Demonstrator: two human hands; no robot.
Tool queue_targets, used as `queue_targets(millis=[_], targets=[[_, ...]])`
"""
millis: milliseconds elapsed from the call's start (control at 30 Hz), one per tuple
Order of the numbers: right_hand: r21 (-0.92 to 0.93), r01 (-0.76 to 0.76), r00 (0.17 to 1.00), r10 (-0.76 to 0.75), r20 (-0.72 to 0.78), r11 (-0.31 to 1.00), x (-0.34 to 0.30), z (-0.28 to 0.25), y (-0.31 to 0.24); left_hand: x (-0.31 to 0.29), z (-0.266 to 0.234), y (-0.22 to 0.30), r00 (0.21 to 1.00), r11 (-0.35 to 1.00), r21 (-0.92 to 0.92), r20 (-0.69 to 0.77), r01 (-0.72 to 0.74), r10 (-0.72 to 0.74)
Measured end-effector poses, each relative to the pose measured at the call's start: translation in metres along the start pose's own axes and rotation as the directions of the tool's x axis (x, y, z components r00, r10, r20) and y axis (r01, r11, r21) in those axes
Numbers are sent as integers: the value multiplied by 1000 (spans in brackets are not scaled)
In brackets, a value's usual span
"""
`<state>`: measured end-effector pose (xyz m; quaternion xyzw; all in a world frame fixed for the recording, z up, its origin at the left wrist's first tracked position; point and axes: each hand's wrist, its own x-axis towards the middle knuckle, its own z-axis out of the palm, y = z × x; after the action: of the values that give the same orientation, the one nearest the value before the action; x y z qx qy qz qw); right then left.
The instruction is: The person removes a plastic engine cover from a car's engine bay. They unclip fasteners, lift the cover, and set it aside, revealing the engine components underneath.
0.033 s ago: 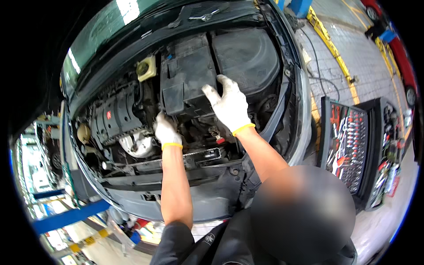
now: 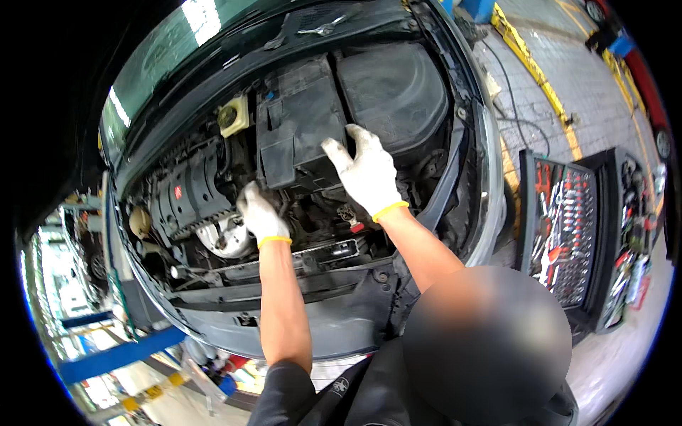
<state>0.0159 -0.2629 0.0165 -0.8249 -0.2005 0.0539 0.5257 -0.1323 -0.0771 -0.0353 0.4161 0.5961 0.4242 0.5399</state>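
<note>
I lean over a car's open engine bay. My right hand, in a white glove with a yellow cuff, lies flat with fingers spread on the right edge of a black plastic box at the bay's middle. My left hand, gloved the same way, reaches into the gap under the box's lower left corner, beside the engine cover. Its fingertips are hidden in that gap, so I cannot see whether they hold anything. A large black rounded housing sits right of the box.
A yellow-capped reservoir stands left of the box. A wrench lies on the cowl at the top. An open tool chest with red trays of sockets stands on the floor at the right. A blue lift arm runs below the bumper.
</note>
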Motion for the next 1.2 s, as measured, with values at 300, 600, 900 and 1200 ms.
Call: queue_targets(millis=[300,600,900,1200], targets=[[360,-441,867,494,-68,822,-52,43,32,-8,85,165,-170,-595,43,940,-802,296],[727,-553,411,626,663,-406,-41,54,71,41,172,186,-403,-819,-488,844,-302,-354],[715,-424,579,440,686,-557,-32,62,59,55,189,177,-409,-854,-430,864,-292,-294],[793,-152,660,536,526,-590,-19,109,90,15,203,187,-4,-843,-521,851,-134,-525]])
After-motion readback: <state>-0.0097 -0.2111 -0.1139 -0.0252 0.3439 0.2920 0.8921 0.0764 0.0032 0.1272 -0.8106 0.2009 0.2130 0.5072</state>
